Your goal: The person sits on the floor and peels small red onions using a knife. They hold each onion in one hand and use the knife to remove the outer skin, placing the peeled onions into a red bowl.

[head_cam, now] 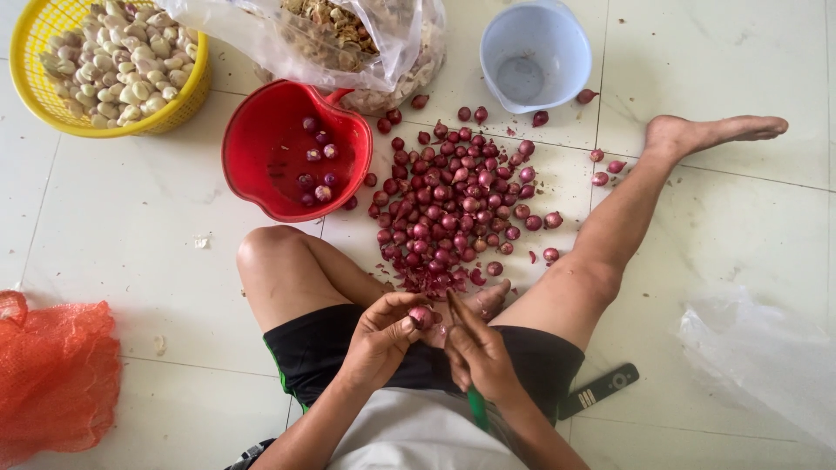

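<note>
I sit on a white tiled floor with a pile of small red shallots (453,204) between my legs. My left hand (380,335) grips one shallot (421,317) at the fingertips, over my lap. Right beside it, my right hand (477,352) is closed on a green-handled knife (475,406), whose blade points up toward the held shallot. A red bowl (252,157) at my left knee holds several peeled shallots (317,165).
A yellow basket (187,100) of garlic cloves sits top left. A clear plastic bag (383,43) of peelings lies at the top, a pale blue bowl (533,54) beside it. An orange mesh sack (54,370) lies lower left; a black remote (599,390) and clear plastic (766,357) lie lower right.
</note>
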